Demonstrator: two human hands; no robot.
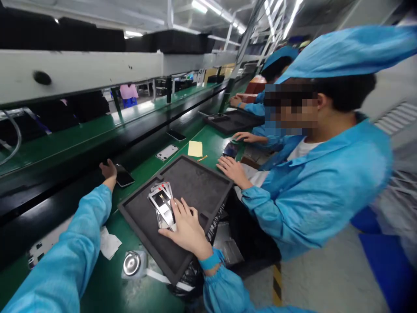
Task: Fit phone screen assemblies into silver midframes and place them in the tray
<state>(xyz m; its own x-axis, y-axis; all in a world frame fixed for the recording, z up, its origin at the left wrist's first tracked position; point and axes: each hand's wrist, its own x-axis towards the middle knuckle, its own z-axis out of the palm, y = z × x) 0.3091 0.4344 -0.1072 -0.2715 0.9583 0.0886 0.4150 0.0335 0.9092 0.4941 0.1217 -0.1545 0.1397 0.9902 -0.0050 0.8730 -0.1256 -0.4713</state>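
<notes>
My left hand (pixel 108 170) reaches out over the green bench, its fingers apart. Right beside it lies a dark-screened phone (pixel 125 175); I cannot tell whether the hand touches it. My right hand (pixel 187 224) is over the black foam tray (pixel 198 184), with spread fingers resting at the right edge of a small stack of silver-white phone frames (pixel 159 198). Red marks show at the top of the stack. Part of its right side is hidden under my fingers.
Near the tray stand a small round metal-lidded dispenser (pixel 131 263) and a crumpled white tissue (pixel 110 243). Beyond it lie a white phone frame (pixel 167 152), another phone (pixel 176 135) and a yellow note (pixel 195 148). A co-worker's hand (pixel 234 170) is close to the tray's right corner.
</notes>
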